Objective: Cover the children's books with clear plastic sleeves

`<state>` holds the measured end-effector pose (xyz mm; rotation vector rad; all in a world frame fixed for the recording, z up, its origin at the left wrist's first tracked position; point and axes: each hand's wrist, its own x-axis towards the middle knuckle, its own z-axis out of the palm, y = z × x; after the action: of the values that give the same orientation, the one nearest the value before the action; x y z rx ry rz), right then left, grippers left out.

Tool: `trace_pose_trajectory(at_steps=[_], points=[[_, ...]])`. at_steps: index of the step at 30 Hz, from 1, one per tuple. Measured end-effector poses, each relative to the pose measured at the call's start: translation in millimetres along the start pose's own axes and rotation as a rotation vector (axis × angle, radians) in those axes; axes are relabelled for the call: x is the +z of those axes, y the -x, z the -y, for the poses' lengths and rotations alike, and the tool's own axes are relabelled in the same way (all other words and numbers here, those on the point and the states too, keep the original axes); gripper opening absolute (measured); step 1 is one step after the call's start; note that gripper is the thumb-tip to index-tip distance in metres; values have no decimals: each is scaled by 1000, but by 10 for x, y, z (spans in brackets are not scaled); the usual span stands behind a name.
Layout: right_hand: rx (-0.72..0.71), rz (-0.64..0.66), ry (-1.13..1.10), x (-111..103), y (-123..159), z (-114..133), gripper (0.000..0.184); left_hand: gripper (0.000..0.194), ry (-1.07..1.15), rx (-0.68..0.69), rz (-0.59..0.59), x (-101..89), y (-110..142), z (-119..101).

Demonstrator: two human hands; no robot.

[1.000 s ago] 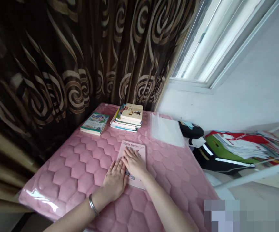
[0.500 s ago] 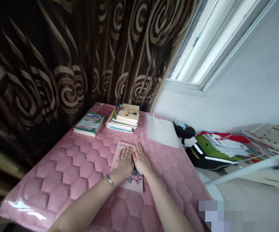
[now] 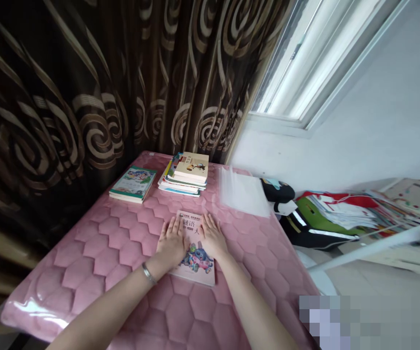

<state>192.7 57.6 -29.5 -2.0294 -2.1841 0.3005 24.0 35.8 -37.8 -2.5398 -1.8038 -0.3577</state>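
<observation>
Site: a corner by a window [image 3: 304, 63], with a dark curtain bearing gold swirls [image 3: 67, 97] hanging along the far-left side. A pink quilted pad [image 3: 86, 253], sheathed in glossy clear plastic, carries the items. Along its far edge lie a green-covered book [image 3: 133, 185] and, right of centre, a stack of books [image 3: 185, 175]; a clear plastic sheet [image 3: 242, 192] lies at the far-right corner. Beyond the right edge sits a black-and-green bag [image 3: 304, 228] with loose papers [image 3: 343, 214] on it. A paperback [image 3: 194, 278] lies mid-pad, its long axis running away from the person, under both hands equally. The left hand [image 3: 171, 242], wearing a silver bangle [image 3: 147, 273], and the right hand [image 3: 212, 237] rest flat and apart, fingers spread, straddling opposite side edges, neither clamping. Between them, large Chinese characters are partly legible, including 语; a blue cartoon illustration [image 3: 195, 260] sits below. The small top-strip print is unreadable.
</observation>
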Motion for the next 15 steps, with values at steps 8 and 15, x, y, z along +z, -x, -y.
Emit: trace_pose_trajectory(at_steps=[8, 15], points=[[97, -77, 84, 60, 336, 426, 57, 58, 20, 52, 61, -130, 287, 22], [33, -57, 38, 185, 912, 473, 57, 57, 74, 45, 69, -151, 262, 26]])
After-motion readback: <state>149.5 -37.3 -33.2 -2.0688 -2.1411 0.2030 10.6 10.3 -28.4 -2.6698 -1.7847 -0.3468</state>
